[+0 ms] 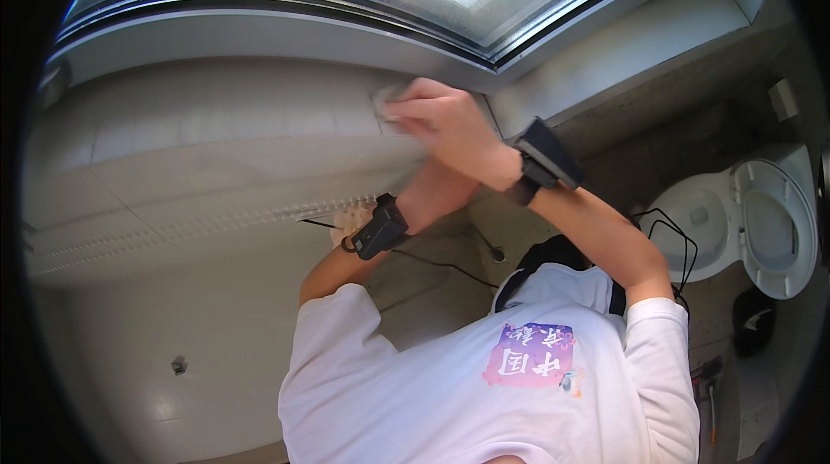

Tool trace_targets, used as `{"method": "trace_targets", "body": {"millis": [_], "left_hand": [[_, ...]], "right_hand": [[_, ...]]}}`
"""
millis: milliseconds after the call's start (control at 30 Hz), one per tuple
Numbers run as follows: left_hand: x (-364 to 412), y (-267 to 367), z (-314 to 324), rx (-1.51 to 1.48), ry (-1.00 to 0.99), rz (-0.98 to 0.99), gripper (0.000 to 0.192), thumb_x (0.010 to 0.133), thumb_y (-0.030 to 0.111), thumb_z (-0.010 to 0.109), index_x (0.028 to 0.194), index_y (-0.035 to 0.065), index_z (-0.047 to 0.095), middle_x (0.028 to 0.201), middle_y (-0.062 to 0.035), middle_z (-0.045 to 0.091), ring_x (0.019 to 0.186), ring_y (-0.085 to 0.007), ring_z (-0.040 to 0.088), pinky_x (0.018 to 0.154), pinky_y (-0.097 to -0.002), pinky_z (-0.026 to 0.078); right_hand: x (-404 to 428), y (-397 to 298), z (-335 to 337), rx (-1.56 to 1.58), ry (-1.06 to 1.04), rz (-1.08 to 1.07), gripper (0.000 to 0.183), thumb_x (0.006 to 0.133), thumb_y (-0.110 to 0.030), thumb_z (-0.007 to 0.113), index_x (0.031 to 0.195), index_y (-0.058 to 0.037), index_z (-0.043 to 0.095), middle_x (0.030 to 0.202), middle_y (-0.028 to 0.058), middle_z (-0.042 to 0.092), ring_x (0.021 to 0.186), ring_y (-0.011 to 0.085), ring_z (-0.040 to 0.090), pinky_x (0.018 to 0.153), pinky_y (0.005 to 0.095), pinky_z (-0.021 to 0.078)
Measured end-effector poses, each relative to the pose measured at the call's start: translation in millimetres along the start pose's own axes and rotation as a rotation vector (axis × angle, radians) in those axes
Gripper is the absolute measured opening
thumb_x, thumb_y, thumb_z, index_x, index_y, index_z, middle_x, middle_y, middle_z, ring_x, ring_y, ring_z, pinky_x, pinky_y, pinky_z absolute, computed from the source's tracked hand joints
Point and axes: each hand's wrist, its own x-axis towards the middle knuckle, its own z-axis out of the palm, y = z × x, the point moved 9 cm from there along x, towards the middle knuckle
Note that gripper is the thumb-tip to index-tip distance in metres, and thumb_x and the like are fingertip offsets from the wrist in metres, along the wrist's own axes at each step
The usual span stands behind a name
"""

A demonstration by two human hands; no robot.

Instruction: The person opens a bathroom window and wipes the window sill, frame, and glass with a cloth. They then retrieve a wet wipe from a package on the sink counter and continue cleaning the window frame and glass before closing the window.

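My right hand [447, 117] is over the pale tiled window sill [246, 104], near the lower corner of the window frame. Its fingers are pinched on a small whitish item [389, 101], perhaps a cloth or wipe; motion blur hides its exact kind. My left hand [447, 191] lies lower, beneath the right wrist, beside the ledge's front face. The right hand and forearm partly cover it, and its fingers are hidden. Both wrists carry black strapped devices. Behind the left wrist shows a pale, partly see-through object [350, 221] that I cannot identify.
A window [402, 29] spans the top. Two strands of clear beaded chain [194, 221] run along the ledge. A white tub-like surface [214, 334] with a small metal fitting [178, 365] is at lower left. Right: an open toilet [690, 224], black cables [681, 234]. A floor drain [497, 254] is below.
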Motion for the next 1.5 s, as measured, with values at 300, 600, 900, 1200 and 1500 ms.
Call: {"method": "trace_targets", "body": {"millis": [300, 600, 900, 1200, 1500], "left_hand": [[8.2, -16.9, 7.6, 1.034, -0.213, -0.059, 0.037, 0.099, 0.014, 0.052, 0.134, 0.0057, 0.053, 0.13, -0.012, 0.057, 0.125, -0.0222, 0.055, 0.1, -0.0355, 0.045], [-0.6, 7.7, -7.9, 0.733, 0.099, 0.275, 0.033, 0.088, 0.017, 0.064, 0.12, 0.0077, 0.062, 0.105, -0.0134, 0.063, 0.103, -0.0291, 0.063, 0.087, -0.0379, 0.05], [-2.8, 14.4, -8.7, 0.81, 0.234, 0.429, 0.039, 0.088, 0.018, 0.064, 0.126, 0.0087, 0.061, 0.12, -0.014, 0.062, 0.112, -0.0272, 0.061, 0.092, -0.0354, 0.049], [-0.5, 12.6, 15.4, 1.136, 0.006, 0.32, 0.03, 0.083, 0.017, 0.067, 0.111, 0.0078, 0.064, 0.104, -0.0073, 0.064, 0.092, -0.0218, 0.063, 0.078, -0.0367, 0.051], [38.2, -30.2, 51.5, 0.953, -0.073, 0.319, 0.024, 0.081, 0.013, 0.063, 0.104, 0.0095, 0.068, 0.097, -0.0105, 0.068, 0.097, -0.0279, 0.065, 0.073, -0.0394, 0.053]], "right_hand": [[-26.2, 19.1, -20.9, -0.164, -0.093, 0.182, 0.023, 0.081, 0.004, 0.064, 0.097, -0.0077, 0.074, 0.088, 0.0078, 0.066, 0.081, 0.0295, 0.067, 0.074, 0.0366, 0.0556], [23.8, -7.8, 6.3, -0.165, -0.064, -0.136, 0.021, 0.081, 0.004, 0.067, 0.099, -0.0057, 0.074, 0.093, 0.0083, 0.067, 0.082, 0.0279, 0.068, 0.073, 0.0356, 0.0564], [7.8, -20.2, 8.8, -0.052, -0.02, -0.146, 0.024, 0.079, 0.005, 0.065, 0.099, -0.0055, 0.073, 0.095, 0.0085, 0.068, 0.086, 0.0287, 0.068, 0.075, 0.0354, 0.0567], [-58.6, 73.0, -41.6, -0.407, -0.07, 0.24, 0.017, 0.079, -0.001, 0.066, 0.093, -0.0077, 0.073, 0.09, 0.0109, 0.067, 0.08, 0.0334, 0.067, 0.069, 0.04, 0.0546], [-68.8, 70.3, -38.6, -0.164, -0.062, 0.173, 0.018, 0.083, -0.001, 0.066, 0.097, -0.0057, 0.074, 0.092, 0.013, 0.069, 0.08, 0.034, 0.067, 0.071, 0.0384, 0.0541]]}}
